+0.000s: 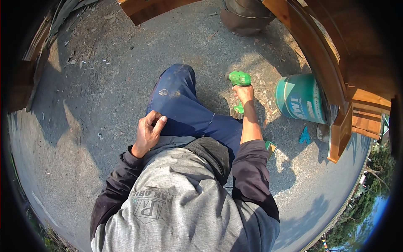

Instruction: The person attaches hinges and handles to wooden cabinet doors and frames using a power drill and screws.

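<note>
My right hand is wrapped round the handle of a green cordless drill. The drill is held out to the right of my bent knee, its dark front end turned to the left and its base close above the ground. Over my left thigh, my left hand is closed, thumb pressed against the curled fingers. Whatever it may hold is hidden or too small to make out. Beyond the drill on the right stands a green bucket with white lettering.
Brown wooden furniture arches over the right side, with another wooden piece at the top. A dark brown bucket stands at the far side. A crumpled teal thing and a small green box lie on the concrete.
</note>
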{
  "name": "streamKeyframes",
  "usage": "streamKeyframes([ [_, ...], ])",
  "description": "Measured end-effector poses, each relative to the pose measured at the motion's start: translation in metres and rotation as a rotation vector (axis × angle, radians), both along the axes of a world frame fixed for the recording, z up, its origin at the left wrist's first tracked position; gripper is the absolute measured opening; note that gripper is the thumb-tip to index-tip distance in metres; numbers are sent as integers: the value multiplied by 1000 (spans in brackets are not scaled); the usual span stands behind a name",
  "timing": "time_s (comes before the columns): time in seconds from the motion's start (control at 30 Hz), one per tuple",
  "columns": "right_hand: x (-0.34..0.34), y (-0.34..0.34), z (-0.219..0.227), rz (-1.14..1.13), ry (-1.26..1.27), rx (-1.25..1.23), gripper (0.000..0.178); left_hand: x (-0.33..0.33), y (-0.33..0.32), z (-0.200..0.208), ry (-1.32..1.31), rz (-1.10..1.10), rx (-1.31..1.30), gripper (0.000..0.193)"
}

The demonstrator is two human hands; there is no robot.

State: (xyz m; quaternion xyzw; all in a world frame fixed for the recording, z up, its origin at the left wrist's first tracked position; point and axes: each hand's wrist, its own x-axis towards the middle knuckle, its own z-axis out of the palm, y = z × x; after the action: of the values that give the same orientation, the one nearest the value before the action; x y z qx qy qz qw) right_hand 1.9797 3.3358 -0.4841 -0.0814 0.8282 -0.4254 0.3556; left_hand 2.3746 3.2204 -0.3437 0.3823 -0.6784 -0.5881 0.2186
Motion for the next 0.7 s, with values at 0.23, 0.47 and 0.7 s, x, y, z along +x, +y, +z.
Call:
streamKeyframes([
  [0.23, 39, 36, 101, -37, -7, -254, 25, -54, -5, 10, 185, -63, 768, 22],
  [0.47, 114, 83, 215, -91, 100, -521, 38, -173, -12, 25, 522, -31, 1460, 65],
  [0.7, 146, 105, 243, 76, 328, -468, 36, -179, -10, 73, 714, -145, 1409, 67],
])
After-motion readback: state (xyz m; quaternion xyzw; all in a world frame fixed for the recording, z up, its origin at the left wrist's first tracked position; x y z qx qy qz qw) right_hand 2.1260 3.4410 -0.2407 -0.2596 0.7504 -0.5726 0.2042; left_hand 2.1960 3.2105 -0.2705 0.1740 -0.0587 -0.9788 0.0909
